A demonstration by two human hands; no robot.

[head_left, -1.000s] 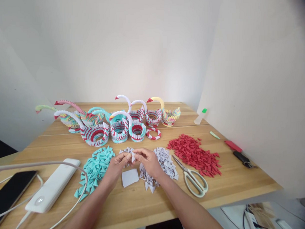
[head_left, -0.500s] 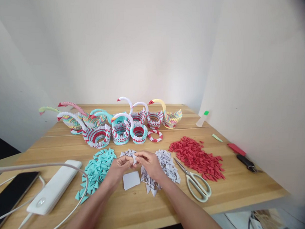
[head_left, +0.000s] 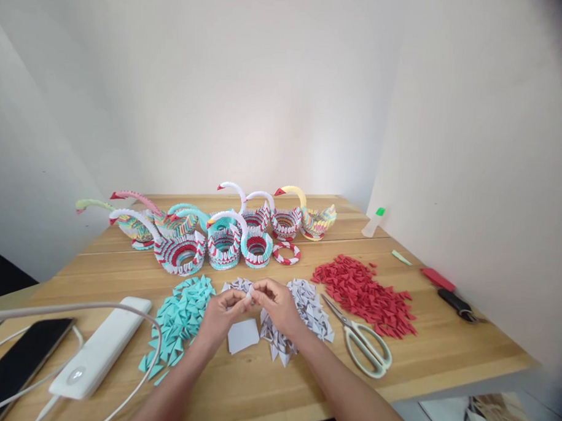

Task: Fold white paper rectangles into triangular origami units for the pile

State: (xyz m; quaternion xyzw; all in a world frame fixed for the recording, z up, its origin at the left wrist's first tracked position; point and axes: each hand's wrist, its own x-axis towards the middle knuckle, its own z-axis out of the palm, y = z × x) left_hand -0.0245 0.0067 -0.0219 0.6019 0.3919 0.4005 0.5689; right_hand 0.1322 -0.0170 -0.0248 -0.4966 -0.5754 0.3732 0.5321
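Note:
Fingertips of both hands meet over the front middle of the table, pinching one small piece of pale lilac paper (head_left: 249,293), partly hidden by the fingers. My left hand (head_left: 221,313) is closed on its left side, my right hand (head_left: 276,303) on its right. Just below them lies a stack of pale paper rectangles (head_left: 243,336). Folded lilac paper triangles (head_left: 311,310) are heaped beside and under my right hand, with a smaller heap (head_left: 236,284) behind the fingers. Turquoise folded triangles (head_left: 179,317) lie left of my left hand.
Several folded-paper swans (head_left: 180,256) and a red-and-white paper ring (head_left: 287,254) stand behind. To the right are red triangles (head_left: 363,294), scissors (head_left: 362,342), a black-handled tool (head_left: 455,302) and a green-capped bottle (head_left: 373,222). A white power bank (head_left: 101,348), cables and a phone (head_left: 22,361) lie left.
The lilac piece has turned between the fingertips and less of it shows. Both hands stay close together in nearly the same place. The view has shifted slightly.

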